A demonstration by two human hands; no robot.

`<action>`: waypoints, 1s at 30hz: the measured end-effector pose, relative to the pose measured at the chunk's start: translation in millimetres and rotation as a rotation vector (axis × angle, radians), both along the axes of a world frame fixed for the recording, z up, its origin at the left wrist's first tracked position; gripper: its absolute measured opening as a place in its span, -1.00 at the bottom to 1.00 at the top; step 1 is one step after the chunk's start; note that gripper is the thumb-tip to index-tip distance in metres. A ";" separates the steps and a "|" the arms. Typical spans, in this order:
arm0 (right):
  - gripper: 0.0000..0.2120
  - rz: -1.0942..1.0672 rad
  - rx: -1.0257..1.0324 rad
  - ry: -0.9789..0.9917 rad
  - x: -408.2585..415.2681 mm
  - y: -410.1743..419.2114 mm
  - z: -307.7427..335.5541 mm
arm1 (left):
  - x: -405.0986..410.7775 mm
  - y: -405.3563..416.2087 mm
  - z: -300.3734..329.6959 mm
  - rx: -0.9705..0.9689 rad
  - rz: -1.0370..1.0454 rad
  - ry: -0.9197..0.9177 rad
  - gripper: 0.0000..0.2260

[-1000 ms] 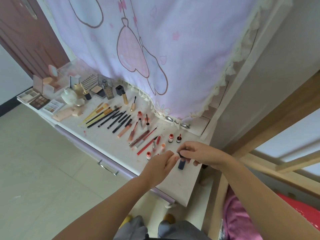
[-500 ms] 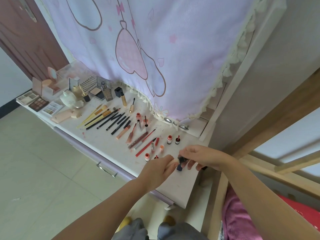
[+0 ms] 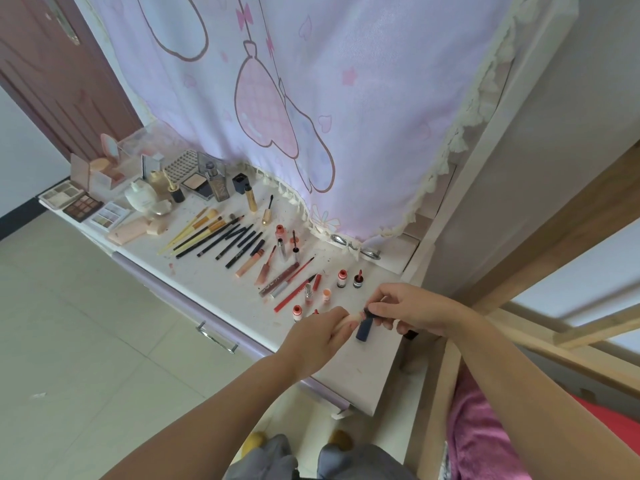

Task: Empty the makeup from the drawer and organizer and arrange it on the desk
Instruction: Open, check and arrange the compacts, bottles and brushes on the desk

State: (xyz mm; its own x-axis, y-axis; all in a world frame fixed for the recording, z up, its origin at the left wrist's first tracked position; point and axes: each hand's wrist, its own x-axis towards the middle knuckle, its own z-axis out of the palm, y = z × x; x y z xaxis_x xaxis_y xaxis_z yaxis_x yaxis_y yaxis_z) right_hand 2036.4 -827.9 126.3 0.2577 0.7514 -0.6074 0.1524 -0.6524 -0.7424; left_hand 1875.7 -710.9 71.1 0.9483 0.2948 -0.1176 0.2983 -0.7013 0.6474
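Two hands are being held over the desk's [image 3: 214, 282] right front corner: a dark blue tube [image 3: 363, 329] is being pinched by the right hand [image 3: 408, 308], while a pale tube [image 3: 348, 319] is being gripped by the left hand [image 3: 318, 337].

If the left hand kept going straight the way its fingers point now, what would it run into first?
Probably the dark blue tube, just beyond the left hand fingertips and pinched at its top by the right hand. Depth is unclear from this single view.
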 end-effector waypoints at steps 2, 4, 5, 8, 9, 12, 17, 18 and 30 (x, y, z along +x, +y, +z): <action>-0.85 -0.052 0.002 0.019 8.5 -7.5 0.9 | -5.6 1.8 -3.3 -0.039 0.024 0.017 -0.67; -0.87 -0.125 0.000 0.074 17.6 -18.0 -2.4 | -14.2 1.5 -10.4 -0.140 0.093 0.043 -0.68; -0.88 -0.153 -0.007 0.102 21.1 -23.6 -6.1 | -18.9 0.0 -14.6 -0.211 0.127 0.058 -0.70; -0.81 -0.241 0.022 0.227 20.5 -34.7 -23.2 | -28.0 -7.8 -25.7 -0.353 0.173 0.111 -0.75; -0.81 -0.259 0.041 0.240 17.1 -35.3 -29.2 | -27.7 -10.8 -28.2 -0.381 0.186 0.113 -0.79; -0.82 -0.256 0.049 0.113 3.8 -27.7 -44.4 | -16.9 -21.6 -32.0 -0.396 0.302 0.046 -0.86; -0.81 -0.299 0.072 -0.221 -7.6 -4.5 -67.6 | 6.3 -39.8 -39.6 -0.319 0.630 -0.020 -0.80; -0.80 -0.295 0.084 -0.300 -7.8 0.6 -73.0 | 10.5 -41.9 -41.2 -0.344 0.680 -0.013 -0.81; -0.78 0.005 0.106 -0.901 -8.2 36.2 -118.3 | 38.9 -38.5 -63.7 -0.354 0.800 0.102 -0.82</action>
State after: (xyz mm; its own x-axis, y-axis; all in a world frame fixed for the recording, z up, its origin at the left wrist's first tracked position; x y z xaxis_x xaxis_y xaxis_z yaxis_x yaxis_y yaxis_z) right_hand 2028.2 -791.7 8.0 0.5982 0.7944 -0.1053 0.7073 -0.5852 -0.3967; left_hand 1914.6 -749.4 7.3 0.4532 0.7962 -0.4008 0.6821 -0.0203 0.7310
